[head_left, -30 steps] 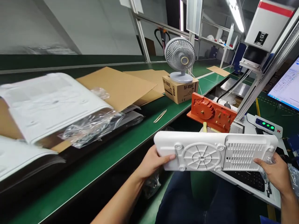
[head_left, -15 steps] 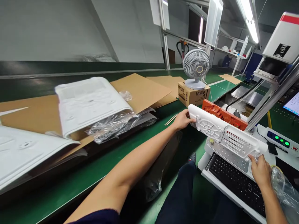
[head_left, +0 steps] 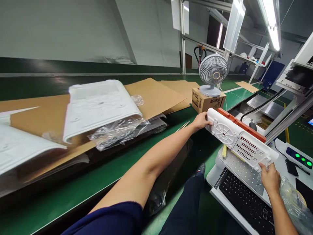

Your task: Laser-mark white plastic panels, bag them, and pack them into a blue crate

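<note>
Between my two hands is a long white plastic panel [head_left: 234,138] with a round spoked grille and rows of slots. My left hand [head_left: 201,121] grips its far left end, thumb in front. My right hand [head_left: 269,176] pinches the lower right end, near some clear plastic film. Right behind the panel stands an orange-red fixture [head_left: 242,124], mostly covered by it. Below the panel lies a perforated metal plate [head_left: 246,166], with a yellow piece [head_left: 224,150] by its left end. A black keyboard [head_left: 244,195] sits on a tray in front.
White moulded covers [head_left: 100,107] and cardboard sheets [head_left: 154,98] lie on the green bench [head_left: 117,182] at left. A fan [head_left: 213,73] stands on an M-1000 box [head_left: 207,101]. A marking-type machine head [head_left: 298,71] overhangs at right, near a control box with green lights [head_left: 299,156].
The panel is turned a little more to face me, and its left end and my left hand sit farther right in view. More of the orange-red fixture is covered. The view has shifted.
</note>
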Motion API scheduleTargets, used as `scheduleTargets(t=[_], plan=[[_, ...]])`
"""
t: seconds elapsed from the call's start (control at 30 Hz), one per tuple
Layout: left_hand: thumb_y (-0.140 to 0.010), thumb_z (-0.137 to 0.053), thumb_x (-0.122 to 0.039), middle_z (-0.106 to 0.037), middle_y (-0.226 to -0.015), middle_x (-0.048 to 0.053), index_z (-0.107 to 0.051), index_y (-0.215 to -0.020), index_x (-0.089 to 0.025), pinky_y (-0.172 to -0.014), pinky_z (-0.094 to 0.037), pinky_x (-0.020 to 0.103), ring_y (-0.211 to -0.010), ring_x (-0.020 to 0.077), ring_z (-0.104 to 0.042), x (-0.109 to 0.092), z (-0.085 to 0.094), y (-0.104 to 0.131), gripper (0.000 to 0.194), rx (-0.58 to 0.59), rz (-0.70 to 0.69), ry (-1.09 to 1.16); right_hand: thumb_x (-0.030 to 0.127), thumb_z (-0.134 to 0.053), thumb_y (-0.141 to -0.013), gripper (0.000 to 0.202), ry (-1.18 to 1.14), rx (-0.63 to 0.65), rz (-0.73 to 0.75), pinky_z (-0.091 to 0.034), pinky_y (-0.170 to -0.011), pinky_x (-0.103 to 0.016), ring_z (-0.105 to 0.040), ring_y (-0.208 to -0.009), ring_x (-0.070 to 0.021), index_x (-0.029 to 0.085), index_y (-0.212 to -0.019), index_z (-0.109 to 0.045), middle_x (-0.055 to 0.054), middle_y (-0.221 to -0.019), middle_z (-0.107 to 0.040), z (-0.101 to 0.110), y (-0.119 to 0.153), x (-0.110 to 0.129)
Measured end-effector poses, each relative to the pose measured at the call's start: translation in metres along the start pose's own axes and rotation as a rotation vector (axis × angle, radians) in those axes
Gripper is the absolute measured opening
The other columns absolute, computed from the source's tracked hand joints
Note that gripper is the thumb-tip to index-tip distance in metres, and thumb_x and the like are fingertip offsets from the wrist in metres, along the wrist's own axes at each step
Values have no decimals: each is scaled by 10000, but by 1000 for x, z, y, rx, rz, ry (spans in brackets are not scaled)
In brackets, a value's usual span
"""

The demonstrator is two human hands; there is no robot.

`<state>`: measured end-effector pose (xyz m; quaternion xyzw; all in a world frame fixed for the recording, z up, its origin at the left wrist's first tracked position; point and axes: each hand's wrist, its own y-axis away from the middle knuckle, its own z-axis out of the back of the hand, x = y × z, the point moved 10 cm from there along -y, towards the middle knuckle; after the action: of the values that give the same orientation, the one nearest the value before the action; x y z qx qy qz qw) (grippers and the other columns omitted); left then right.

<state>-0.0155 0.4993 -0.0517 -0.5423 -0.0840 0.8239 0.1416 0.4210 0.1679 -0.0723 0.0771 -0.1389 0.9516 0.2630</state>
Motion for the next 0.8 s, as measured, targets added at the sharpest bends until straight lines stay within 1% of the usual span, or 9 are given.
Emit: scheduleTargets(t=[0.1,0.23,0.37,0.47,0.57,0.67,0.8], plan=[[-468,-1078,-446,-801,-1133,113,-736,-1101,-167,-942,-543,400,-1056,326,-705,5,6,-5,772,-6,3,-29,504,-508,-1152,412,40,67,-43,-426,-768,-378,-748,-1028,-382,141,-1273,-660,-180,-1105,-794,-7,-3,2],[-485,-1075,-469,-803,-1125,101,-736,-1106,-195,-942,-556,401,-1080,335,-710,10,10,-11,759,-30,12,-62,503,-514,-1161,409,28,79,-61,-425,-781,-370,-748,-1055,-366,149,-1313,-652,-164,-1137,-794,-10,-7,12],[-505,-1068,-469,-807,-1139,107,-737,-1145,-199,-933,-565,400,-1088,336,-713,7,4,-21,770,-39,5,-75,501,-510,-1165,398,18,59,-66,-430,-784,-367,-749,-1069,-361,163,-1321,-653,-156,-1163,-792,-9,-13,16],[-502,-1071,-439,-808,-1139,111,-743,-1139,-198,-929,-567,406,-1089,345,-714,3,-1,-30,756,-41,-2,-84,511,-527,-1159,405,18,59,-71,-428,-782,-371,-747,-1071,-369,161,-1311,-662,-153,-1137,-795,-9,-20,15],[-504,-1071,-406,-809,-1115,113,-746,-1120,-187,-931,-567,413,-1081,349,-714,1,-3,-37,730,-40,-2,-95,506,-551,-1151,407,14,64,-78,-427,-786,-376,-747,-1078,-376,156,-1325,-667,-160,-1149,-795,-9,-26,12],[-514,-1065,-386,-809,-1107,114,-749,-1114,-176,-940,-565,414,-1086,345,-710,1,-3,-39,709,-41,-1,-106,512,-573,-1140,413,4,72,-84,-432,-792,-381,-748,-1081,-378,169,-1348,-674,-159,-1169,-796,-12,-31,10],[-554,-1035,-376,-810,-1144,107,-746,-1168,-176,-954,-566,408,-1095,332,-709,2,-3,-36,707,-54,-4,-116,501,-568,-1140,403,-13,64,-84,-452,-817,-379,-745,-1095,-369,185,-1362,-681,-145,-1170,-798,-16,-40,8]])
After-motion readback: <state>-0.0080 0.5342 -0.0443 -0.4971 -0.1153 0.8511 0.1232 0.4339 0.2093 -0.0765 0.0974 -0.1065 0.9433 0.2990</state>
